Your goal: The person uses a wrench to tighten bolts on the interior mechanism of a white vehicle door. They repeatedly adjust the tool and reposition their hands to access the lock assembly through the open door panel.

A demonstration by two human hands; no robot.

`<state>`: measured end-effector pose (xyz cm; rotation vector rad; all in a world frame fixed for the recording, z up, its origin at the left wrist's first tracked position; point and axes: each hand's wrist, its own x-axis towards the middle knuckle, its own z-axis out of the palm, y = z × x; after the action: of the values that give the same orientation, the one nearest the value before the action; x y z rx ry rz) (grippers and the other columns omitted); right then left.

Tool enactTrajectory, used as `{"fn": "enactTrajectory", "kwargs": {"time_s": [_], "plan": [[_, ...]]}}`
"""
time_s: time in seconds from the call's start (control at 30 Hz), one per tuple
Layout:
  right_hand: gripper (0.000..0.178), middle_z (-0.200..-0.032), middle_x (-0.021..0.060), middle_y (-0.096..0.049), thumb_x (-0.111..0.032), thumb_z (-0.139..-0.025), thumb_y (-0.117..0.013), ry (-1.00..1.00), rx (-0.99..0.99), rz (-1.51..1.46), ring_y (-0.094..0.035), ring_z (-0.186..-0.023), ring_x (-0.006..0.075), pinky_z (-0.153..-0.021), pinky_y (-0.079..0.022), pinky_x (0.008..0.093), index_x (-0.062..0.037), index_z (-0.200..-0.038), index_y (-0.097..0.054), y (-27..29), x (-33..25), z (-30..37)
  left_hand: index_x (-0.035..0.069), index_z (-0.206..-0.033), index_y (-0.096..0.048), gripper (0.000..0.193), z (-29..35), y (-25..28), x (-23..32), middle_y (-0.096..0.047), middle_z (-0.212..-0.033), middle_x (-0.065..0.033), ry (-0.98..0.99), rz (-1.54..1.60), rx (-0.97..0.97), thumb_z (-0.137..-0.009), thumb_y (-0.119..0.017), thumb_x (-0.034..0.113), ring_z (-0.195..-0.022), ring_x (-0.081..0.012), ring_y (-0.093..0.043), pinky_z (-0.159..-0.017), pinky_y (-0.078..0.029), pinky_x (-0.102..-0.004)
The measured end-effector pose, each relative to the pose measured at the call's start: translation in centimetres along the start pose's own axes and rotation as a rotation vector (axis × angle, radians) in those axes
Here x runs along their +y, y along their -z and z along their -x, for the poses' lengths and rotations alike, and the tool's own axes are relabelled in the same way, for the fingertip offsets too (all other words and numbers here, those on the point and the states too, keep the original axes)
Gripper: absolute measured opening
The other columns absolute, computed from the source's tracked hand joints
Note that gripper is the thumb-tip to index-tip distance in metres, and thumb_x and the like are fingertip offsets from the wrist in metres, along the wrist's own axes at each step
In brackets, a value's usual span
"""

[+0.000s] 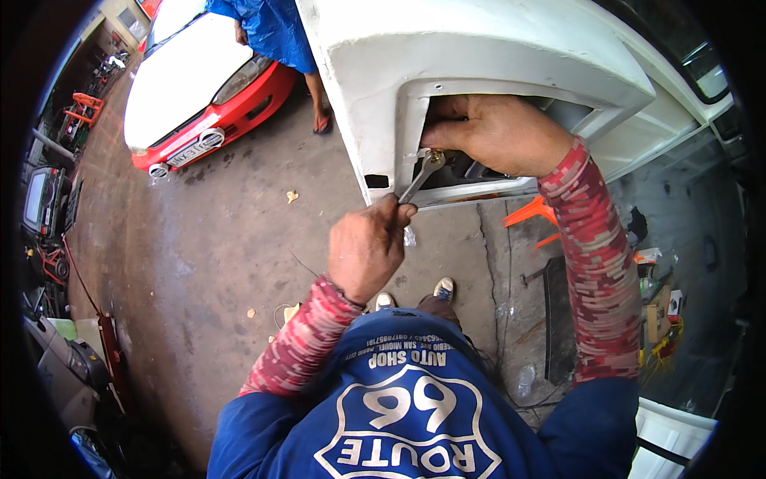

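My left hand [365, 249] is closed round the handle of a metal wrench [420, 177], with thumb and fingers pinched near its lower end. The wrench slants up to the right, its head at a small brass-coloured fitting [453, 157] in the opening of a white vehicle door [375, 88]. Through that same opening reaches my right hand [511, 136], its thumb and bent fingers at the left inner edge, just above the wrench head. The fingertips are hidden behind the panel, and what they grip does not show.
A red car with a white hood [187, 84] stands at the upper left. Next to it is a person's leg [317, 100] under a blue sheet [275, 32]. An orange stand [531, 211] is below the door. Boxes and loose items [658, 311] lie at right.
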<state>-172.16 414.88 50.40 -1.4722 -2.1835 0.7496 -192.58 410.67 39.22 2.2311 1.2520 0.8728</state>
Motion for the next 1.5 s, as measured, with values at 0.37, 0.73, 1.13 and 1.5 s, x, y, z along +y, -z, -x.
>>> {"fn": "enactTrajectory", "kwargs": {"time_s": [0.37,0.73,1.13,1.5], "plan": [[0.034,-0.1,0.0186,-0.071,-0.026,-0.086,-0.062,0.022,0.034,-0.031,-0.068,-0.092,0.0316,-0.086,-0.051,0.0366,-0.0002,-0.106,-0.07,-0.6,-0.2,0.5,0.005,-0.084,-0.066,0.015,-2.3,9.8,3.2,-0.06,-0.065,-0.0177,-0.136,-0.518,-0.335,-0.089,-0.066,0.02,-0.06,-0.0362,-0.062,-0.053,-0.048,-0.0427],[0.04,-0.103,0.0202,-0.07,-0.037,-0.091,-0.056,0.17,0.024,0.087,-0.067,-0.095,0.0317,-0.087,-0.051,0.0363,-0.0058,-0.114,-0.067,0.2,0.8,0.4,-0.001,-0.098,-0.06,0.021,1.7,5.2,0.8,-0.053,-0.06,-0.002,0.145,0.323,-0.396,-0.103,-0.049,0.016,-0.053,-0.0096,-0.052,-0.053,-0.044,-0.0261],[0.036,-0.099,0.0175,-0.071,-0.029,-0.091,-0.054,0.113,-0.145,0.138,-0.066,-0.084,0.0271,-0.08,-0.05,0.0333,-0.0013,-0.106,-0.07,-0.2,-1.2,-1.4,0.001,-0.103,-0.056,0.029,3.0,0.4,-0.1,-0.061,-0.069,-0.0035,0.26,0.735,-0.305,-0.105,-0.045,0.028,-0.063,-0.0096,-0.058,-0.059,-0.043,-0.023],[0.043,-0.083,0.021,-0.07,-0.037,-0.082,-0.058,0.041,-0.138,0.026,-0.066,-0.071,0.0274,-0.069,-0.052,0.0357,0.0009,-0.097,-0.072,-1.0,-1.3,-1.5,-0.001,-0.105,-0.057,0.029,1.9,-4.1,-0.5,-0.07,-0.092,-0.0135,0.262,0.959,-0.19,-0.105,-0.045,0.025,-0.088,-0.02,-0.068,-0.081,-0.052,-0.0318]]}}
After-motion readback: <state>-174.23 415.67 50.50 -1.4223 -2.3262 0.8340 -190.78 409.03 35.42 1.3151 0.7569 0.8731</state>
